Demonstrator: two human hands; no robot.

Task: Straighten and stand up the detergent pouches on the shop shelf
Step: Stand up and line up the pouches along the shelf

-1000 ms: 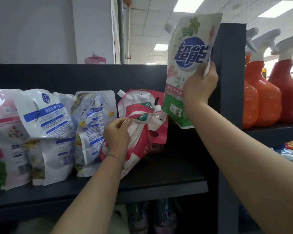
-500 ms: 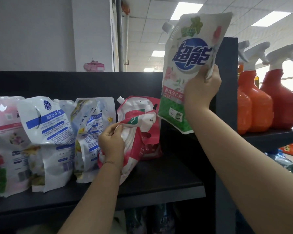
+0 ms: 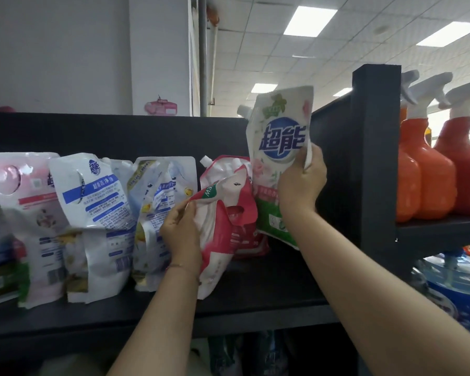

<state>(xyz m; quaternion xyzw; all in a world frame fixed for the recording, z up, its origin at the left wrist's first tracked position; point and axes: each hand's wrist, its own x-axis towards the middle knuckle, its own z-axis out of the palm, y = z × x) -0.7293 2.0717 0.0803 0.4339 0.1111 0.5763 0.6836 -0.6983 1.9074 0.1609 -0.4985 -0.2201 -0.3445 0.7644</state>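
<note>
**Holding two pouches at the right end of the shelf**

The left hand (image 3: 181,229) has its grip closed on the bent-over top of a red-and-white pouch (image 3: 217,248), fingers and thumb pinching the crumpled film near its green band. That pouch slumps, tilted, with its bottom corner resting near the front edge of the black shelf (image 3: 255,294). Just behind it a second red pouch (image 3: 246,232) stands against the back panel, its white spout pointing up and left.

The right hand (image 3: 300,185) grips the right edge of a green-and-white pouch (image 3: 278,147), fingers wrapped around the film beside the blue round logo. This pouch is held upright and high, just right of the red ones and near the black upright divider (image 3: 375,158). Whether its lower corner touches the shelf cannot be told.

Further left along the shelf, two blue-and-white pouches (image 3: 98,213) lean against each other, creased and partly folded, and a pink pouch (image 3: 25,202) stands beside them. Beyond the divider, orange spray bottles (image 3: 429,180) stand in a row on the neighbouring shelf.
</note>
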